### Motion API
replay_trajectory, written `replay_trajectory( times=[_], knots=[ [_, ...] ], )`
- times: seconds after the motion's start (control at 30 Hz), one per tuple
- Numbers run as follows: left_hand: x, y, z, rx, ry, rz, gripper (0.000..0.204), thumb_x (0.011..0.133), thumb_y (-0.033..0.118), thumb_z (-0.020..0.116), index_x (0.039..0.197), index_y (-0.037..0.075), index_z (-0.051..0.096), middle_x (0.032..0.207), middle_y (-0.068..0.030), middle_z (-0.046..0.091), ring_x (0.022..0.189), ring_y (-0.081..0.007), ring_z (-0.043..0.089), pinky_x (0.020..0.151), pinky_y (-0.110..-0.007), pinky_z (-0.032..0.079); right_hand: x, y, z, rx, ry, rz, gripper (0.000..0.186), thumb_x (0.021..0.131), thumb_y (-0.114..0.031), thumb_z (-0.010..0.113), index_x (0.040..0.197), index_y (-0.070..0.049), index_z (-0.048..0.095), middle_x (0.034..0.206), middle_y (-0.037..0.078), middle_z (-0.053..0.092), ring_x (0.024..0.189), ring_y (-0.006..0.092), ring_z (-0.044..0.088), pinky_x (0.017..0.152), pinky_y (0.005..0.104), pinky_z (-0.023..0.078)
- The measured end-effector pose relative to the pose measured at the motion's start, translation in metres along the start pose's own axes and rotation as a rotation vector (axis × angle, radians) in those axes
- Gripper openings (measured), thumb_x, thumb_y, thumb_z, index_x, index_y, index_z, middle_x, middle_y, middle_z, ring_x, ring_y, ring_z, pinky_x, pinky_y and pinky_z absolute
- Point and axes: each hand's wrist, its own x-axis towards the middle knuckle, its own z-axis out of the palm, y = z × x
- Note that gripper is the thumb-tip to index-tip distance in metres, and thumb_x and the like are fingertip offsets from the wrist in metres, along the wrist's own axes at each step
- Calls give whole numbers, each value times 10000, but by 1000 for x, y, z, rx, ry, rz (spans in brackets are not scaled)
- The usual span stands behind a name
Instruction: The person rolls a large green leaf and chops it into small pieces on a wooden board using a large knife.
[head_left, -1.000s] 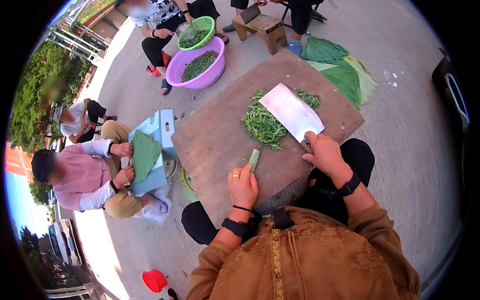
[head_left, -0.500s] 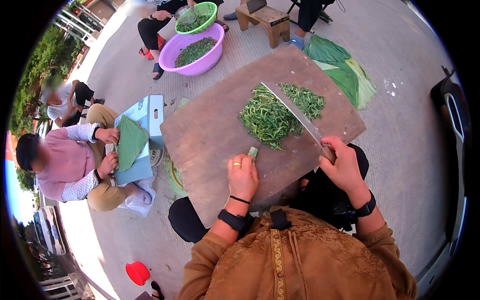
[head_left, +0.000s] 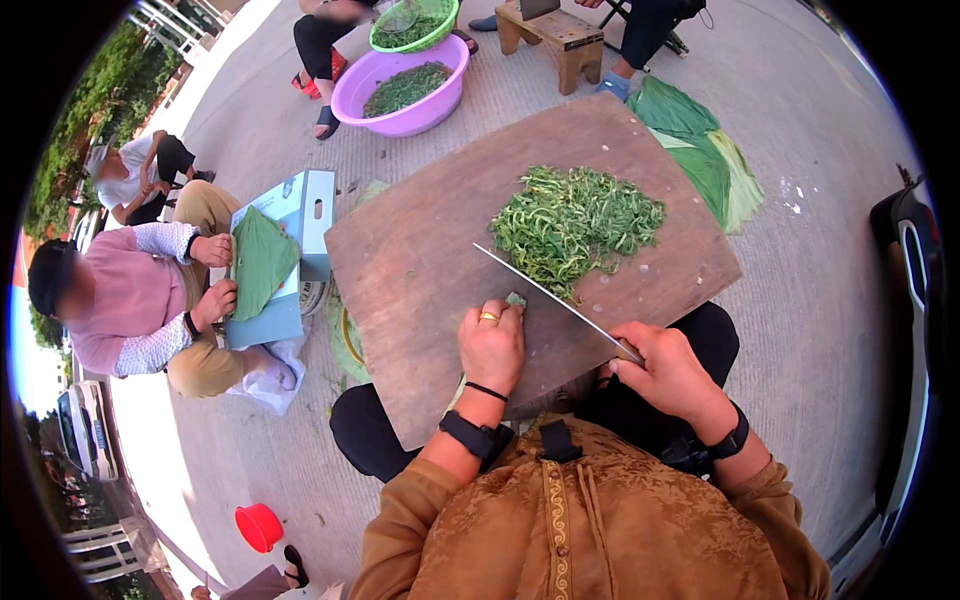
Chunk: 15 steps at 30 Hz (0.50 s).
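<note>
Left hand: the left hand (head_left: 491, 348), wearing a gold ring, is pressed knuckles-up on the large brown wooden chopping board (head_left: 420, 270); the fingers are curled down over a small pale green stalk piece (head_left: 515, 299), of which only the tip is seen past the fingertips.
Left grip: closed down on the stalk piece, which is pinned against the board.
Right hand: the right hand (head_left: 665, 372) is wrapped fully round the handle of a broad steel cleaver (head_left: 545, 295); a black wristband is worn.
Right grip: a tight fist, the handle almost wholly hidden within it.
Cleaver: the blade is seen edge-on as a thin line, running from the right hand up and to the left, passing just beside the left fingertips and the stalk tip. Contact with the stalk cannot be told.
Chopped greens: a heap of shredded green leaves (head_left: 575, 222) lies on the far right part of the board, beyond the blade.
Board: rested across the person's lap, black trousers seen beneath.
Surroundings: folded large green leaves (head_left: 700, 150) lie on the concrete beyond the board; a purple plastic basin (head_left: 400, 95) of greens is seen at top left; a seated person in a pink top (head_left: 125, 305) holds a green leaf over a pale blue box (head_left: 300, 215); a small red bucket (head_left: 258, 526) stands at lower left.
</note>
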Motion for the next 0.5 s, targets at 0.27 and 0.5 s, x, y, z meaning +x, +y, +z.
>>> replay_trajectory(
  times=[0.27,0.5],
  knots=[
    [1,-2,8,-65,13,-90,57,662,63,547,716,59,564,775,-58,517,690,-239,460,609,-332,396,1,-5,-3,-59,-12,-50,243,660,-99,567,879,-17,501,686,170,533,643,331,516,565,358,411],
    [5,-2,5,-20,66,-100,121,668,73,527,783,60,564,790,-53,512,698,-229,464,616,-316,407,5,-19,-10,-207,-17,-116,230,622,-5,524,841,7,453,623,192,490,587,358,492,516,371,380]
  ],
)
